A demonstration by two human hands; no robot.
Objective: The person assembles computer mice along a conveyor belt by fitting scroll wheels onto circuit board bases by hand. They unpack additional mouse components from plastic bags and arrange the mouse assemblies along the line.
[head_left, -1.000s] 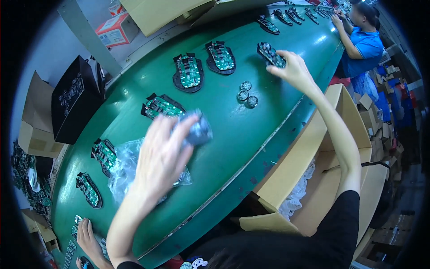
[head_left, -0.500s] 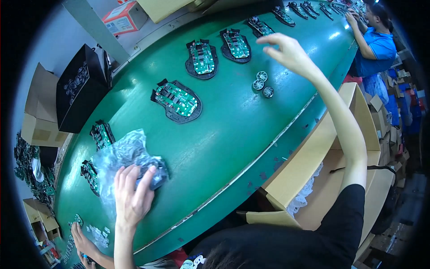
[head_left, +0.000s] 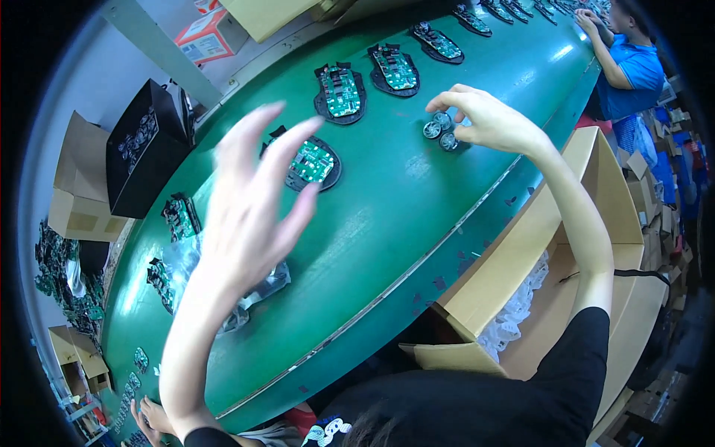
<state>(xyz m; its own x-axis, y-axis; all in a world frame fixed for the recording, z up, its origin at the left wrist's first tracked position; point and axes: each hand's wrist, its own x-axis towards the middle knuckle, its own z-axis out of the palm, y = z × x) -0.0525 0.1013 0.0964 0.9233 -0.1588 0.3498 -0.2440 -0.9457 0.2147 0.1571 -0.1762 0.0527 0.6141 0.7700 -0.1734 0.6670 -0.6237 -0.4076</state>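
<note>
My left hand (head_left: 249, 201) is raised above the green conveyor belt (head_left: 387, 216), blurred, fingers spread and holding nothing. Below it lies a crumpled clear plastic bag (head_left: 257, 287). Just past its fingertips sits a black shell with a green circuit board (head_left: 313, 164). My right hand (head_left: 484, 119) hovers over three small round parts (head_left: 441, 130), fingers curled close to them; whether it grips one I cannot tell. Further along the belt lie two more board-and-shell units (head_left: 340, 89) (head_left: 395, 68).
An open cardboard box (head_left: 521, 261) with white packing stands by my right side. A black bin of parts (head_left: 145, 156) sits beyond the belt on the left. A person in a blue shirt (head_left: 633, 67) works at the far right. Another person's hand (head_left: 153, 417) shows lower left.
My left hand let go of the plastic bag and lifted up toward the middle of the belt. My right hand pulled back from the far boards to the three round parts.
</note>
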